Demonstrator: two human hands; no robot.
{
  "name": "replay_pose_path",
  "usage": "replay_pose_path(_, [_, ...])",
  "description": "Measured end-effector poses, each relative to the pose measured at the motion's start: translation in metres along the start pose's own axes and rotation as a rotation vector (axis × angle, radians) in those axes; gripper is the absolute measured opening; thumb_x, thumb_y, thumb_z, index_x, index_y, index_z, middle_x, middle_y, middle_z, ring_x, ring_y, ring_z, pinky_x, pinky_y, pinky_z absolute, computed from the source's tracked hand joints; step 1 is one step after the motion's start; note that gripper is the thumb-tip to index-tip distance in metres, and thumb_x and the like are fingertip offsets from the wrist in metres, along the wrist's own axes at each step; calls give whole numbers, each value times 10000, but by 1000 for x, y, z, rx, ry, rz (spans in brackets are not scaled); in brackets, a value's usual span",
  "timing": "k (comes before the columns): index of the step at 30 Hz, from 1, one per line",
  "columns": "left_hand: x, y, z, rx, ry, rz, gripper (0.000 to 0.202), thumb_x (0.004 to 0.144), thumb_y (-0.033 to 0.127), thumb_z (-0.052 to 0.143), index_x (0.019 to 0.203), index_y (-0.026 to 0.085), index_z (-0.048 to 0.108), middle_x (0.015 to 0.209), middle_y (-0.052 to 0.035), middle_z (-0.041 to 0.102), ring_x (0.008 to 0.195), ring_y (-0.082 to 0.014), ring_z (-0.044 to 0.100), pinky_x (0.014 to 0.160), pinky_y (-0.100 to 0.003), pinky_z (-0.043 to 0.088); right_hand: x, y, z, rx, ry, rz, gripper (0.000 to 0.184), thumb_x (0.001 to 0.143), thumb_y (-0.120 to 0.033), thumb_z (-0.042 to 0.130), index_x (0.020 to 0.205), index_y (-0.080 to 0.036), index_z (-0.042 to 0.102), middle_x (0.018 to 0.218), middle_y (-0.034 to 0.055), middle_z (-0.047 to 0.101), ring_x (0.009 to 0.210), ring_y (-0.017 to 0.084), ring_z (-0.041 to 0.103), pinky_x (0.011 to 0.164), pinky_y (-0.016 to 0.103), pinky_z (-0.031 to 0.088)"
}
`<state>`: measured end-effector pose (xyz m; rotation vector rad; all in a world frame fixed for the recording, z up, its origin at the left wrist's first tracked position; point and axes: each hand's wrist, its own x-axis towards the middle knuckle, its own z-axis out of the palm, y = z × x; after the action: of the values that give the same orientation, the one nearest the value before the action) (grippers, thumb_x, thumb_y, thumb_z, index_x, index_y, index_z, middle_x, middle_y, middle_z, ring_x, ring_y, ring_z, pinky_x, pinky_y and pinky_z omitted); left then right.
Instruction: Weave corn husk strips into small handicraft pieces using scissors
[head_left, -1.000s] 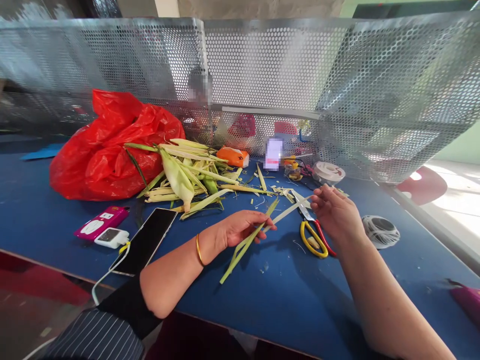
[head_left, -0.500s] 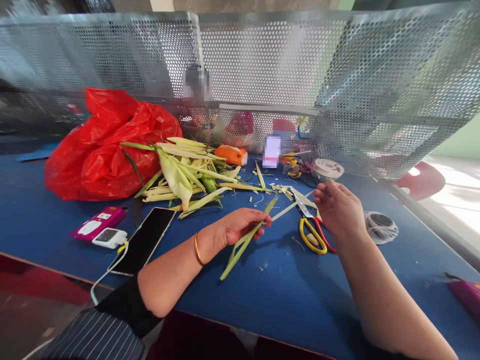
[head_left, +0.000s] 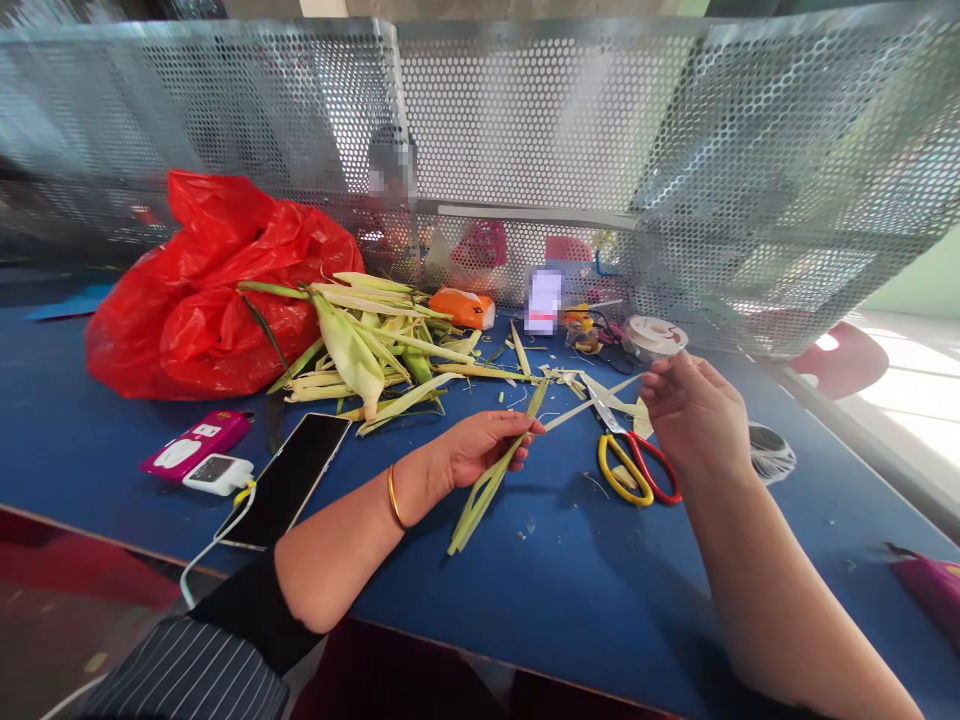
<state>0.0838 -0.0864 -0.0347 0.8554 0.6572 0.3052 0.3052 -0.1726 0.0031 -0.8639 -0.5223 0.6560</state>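
My left hand (head_left: pixel 484 446) is closed on a long green husk strip (head_left: pixel 480 497) that slants down toward me over the blue table (head_left: pixel 570 590). My right hand (head_left: pixel 694 415) pinches the far end of a thin pale strip (head_left: pixel 592 403) that runs from the left hand's fingers up to the right. Scissors with one yellow and one red handle (head_left: pixel 630 465) lie on the table just under my right hand. A pile of corn husks (head_left: pixel 371 355) lies beyond my left hand.
A red plastic bag (head_left: pixel 210 290) sits at the back left. A black phone (head_left: pixel 289 480), a white charger and a pink device (head_left: pixel 196 443) lie at the left near the table's edge. Twine rolls (head_left: pixel 769 450) sit at the right. A perforated metal screen (head_left: pixel 525 150) closes the back.
My right hand has moved up and to the right, drawing the thin strip farther from the green strip. My left hand has shifted slightly away from me.
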Motion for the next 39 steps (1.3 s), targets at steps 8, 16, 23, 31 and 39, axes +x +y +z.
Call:
replay_pose_path(8, [-1, 2, 5, -8, 55, -32, 142, 884, 188, 600, 797, 112, 681, 633, -10, 613, 540, -88, 591, 542, -215, 480, 1, 1, -1, -14, 12, 1, 173, 767, -217, 761, 732, -141, 609, 668, -3, 649, 534, 82, 622, 487, 162, 500])
replay_pose_path(16, [-2, 3, 6, -9, 78, -33, 96, 859, 188, 629, 791, 126, 658, 709, -26, 654, 577, -105, 624, 532, -214, 488, 2, -5, -1, 55, -23, 4, 140, 776, -160, 732, 741, -130, 600, 667, 3, 615, 521, 75, 568, 492, 174, 487])
replay_pose_path(23, [-1, 5, 3, 39, 135, 4, 134, 889, 204, 592, 797, 135, 661, 885, -62, 701, 714, -132, 674, 608, -242, 513, -17, -32, 3, 100, -335, 242, 278, 641, -237, 847, 719, -153, 593, 609, -64, 518, 418, 14, 424, 414, 115, 426])
replay_pose_path(31, [-7, 3, 9, 30, 14, 92, 150, 860, 264, 643, 807, 127, 675, 873, -79, 721, 746, -153, 688, 670, -249, 520, -59, -16, 32, -146, -574, 487, 250, 668, -352, 812, 679, -190, 622, 602, -39, 592, 352, 22, 380, 368, 161, 330])
replay_pose_path(39, [-11, -5, 18, -12, -71, 99, 156, 814, 280, 707, 855, 132, 677, 867, -89, 730, 711, -176, 710, 728, -301, 532, -55, 28, 37, -674, -409, -8, 175, 701, -349, 759, 698, -189, 688, 585, -26, 622, 522, 103, 501, 539, 248, 408])
